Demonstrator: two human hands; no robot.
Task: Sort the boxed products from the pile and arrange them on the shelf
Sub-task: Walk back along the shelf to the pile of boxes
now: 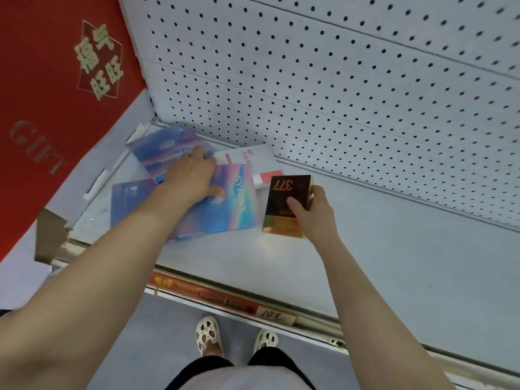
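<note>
Underfoot, grey floor and cream perforated shoes (208,334). Next, shelf edge with red price strip (213,298), a handwritten tag reading 102. On pale grey shelf (394,263): right hand (315,215) pinching black-and-gold box (284,206) marked 377, thumb on its face, box tilted with bottom edge at the shelf; left hand (191,178) spread flat, pressing overlapping blue-pink SYHINX boxes (233,204). Just behind, white box with red markings (247,157). Beyond, white pegboard back panel (337,80); at left, red gift carton (50,94).
</note>
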